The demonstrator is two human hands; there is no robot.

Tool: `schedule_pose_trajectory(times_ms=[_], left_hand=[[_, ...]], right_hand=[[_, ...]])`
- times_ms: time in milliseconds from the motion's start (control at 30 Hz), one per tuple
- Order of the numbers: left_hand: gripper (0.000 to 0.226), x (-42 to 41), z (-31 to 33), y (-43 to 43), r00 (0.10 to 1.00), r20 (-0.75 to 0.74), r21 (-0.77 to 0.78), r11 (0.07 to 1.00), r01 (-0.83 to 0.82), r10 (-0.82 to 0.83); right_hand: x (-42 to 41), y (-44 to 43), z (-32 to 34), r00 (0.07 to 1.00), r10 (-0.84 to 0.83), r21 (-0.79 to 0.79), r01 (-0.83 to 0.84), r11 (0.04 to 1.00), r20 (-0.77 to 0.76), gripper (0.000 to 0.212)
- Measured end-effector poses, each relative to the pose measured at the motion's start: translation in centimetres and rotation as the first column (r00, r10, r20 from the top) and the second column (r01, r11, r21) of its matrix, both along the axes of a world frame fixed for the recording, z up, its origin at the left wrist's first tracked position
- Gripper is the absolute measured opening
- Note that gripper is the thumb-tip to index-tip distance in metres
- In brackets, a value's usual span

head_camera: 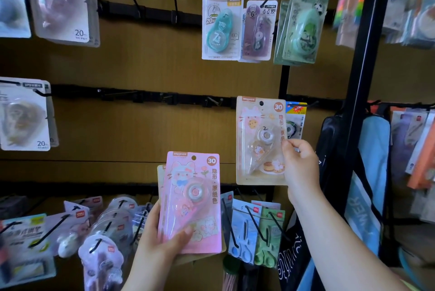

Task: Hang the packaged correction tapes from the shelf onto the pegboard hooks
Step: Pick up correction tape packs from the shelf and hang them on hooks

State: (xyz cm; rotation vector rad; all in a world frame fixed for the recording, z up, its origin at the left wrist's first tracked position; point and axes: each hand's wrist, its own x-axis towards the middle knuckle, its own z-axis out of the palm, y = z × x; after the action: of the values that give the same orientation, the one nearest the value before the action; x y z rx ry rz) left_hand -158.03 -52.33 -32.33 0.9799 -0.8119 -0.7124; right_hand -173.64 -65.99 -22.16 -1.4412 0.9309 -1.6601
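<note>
Fingers point(289, 147) on beige "30" pack point(253, 135)

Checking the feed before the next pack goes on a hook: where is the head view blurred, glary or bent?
Head view: sharp on the beige pack in the right hand and the pink pack in the left hand; left-edge packs and right-edge goods are smeared; the black upright leans with wide-angle distortion; light is dim and warm.
</note>
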Motion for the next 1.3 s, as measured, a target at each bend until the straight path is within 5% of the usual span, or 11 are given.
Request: schedule_pose_trajectory(times_ms=[233,367,467,600,700,867,1133,1300], left_hand=[[0.108,0.1,0.1,0.0,1.0,0.0,0.01,1.0,-0.008,0.008],[0.092,0.1,0.0,0.1,1.0,-0.02,-0.002,1.0,-0.011,0.011],[0.111,0.2,-0.2,0.0,1.0,-0.01,-0.011,1.0,-0.004,0.003],[0.091,0.5,-0.3,0.0,1.0,0.005,-0.016,1.0,-0.014,0.014],[0.103,0.9,-0.5,-0.1,1.0,0.021,-0.015,1.0,-0.02,0.02],[0.077,1.9,-0.4,-0.8,0.996,0.008,-0.009,0.996,-0.083,0.084],[0.071,3.6,-0.4,-2.0,0.994,0.043,0.033,0.995,-0.099,0.097],[0.065,3.7,-0.9,-2.2,0.997,-0.003,0.031,0.996,-0.083,0.084]], right_hand=[[-0.1,0.0,0.0,0.999,-0.01,-0.004,0.01,1.0,0.044,0.008],[-0.1,-0.2,0.2,0.999,-0.024,0.003,0.024,1.0,0.038,0.011],[0.1,-0.4,0.2,1.0,-0.008,0.038,0.008,0.999,-0.004,0.009],[0.4,-0.9,0.4,1.0,-0.01,0.029,0.01,1.0,-0.024,0.006],[1.2,-1.8,0.8,0.999,-0.022,0.022,0.023,0.999,-0.04,0.006],[3.7,-4.7,1.4,0.996,-0.058,0.03,0.06,0.998,-0.073,0.008],[7.1,-8.7,1.4,0.981,-0.095,0.091,0.112,0.99,-0.169,0.014],[6.7,-5.1,-0.8,0.99,-0.141,0.003,0.141,0.99,0.002,0.026]])
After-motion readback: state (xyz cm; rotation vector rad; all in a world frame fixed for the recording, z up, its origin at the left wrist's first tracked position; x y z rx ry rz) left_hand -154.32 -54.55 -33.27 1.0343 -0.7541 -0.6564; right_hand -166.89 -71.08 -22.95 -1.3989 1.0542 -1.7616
